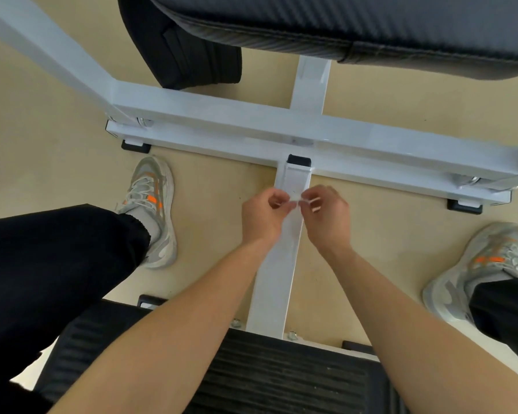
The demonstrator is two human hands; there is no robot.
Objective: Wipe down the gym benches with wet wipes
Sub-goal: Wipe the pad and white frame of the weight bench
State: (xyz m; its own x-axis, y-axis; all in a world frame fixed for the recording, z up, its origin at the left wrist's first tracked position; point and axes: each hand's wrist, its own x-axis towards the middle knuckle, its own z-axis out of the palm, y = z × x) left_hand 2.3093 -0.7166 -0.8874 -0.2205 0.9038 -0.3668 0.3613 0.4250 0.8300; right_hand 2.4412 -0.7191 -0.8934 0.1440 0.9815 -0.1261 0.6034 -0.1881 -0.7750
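Beige gym floor [57, 144], white bench frame [222, 121] across it, black bench pad [341, 22] beyond. Pinched between left hand [262, 218] and right hand [326, 218], fingers curled, just over the frame: a small wet wipe [295, 200]. Better to open fully, then press flat along the pad. Much blurred there; wipe's edges hard to separate from the white frame.
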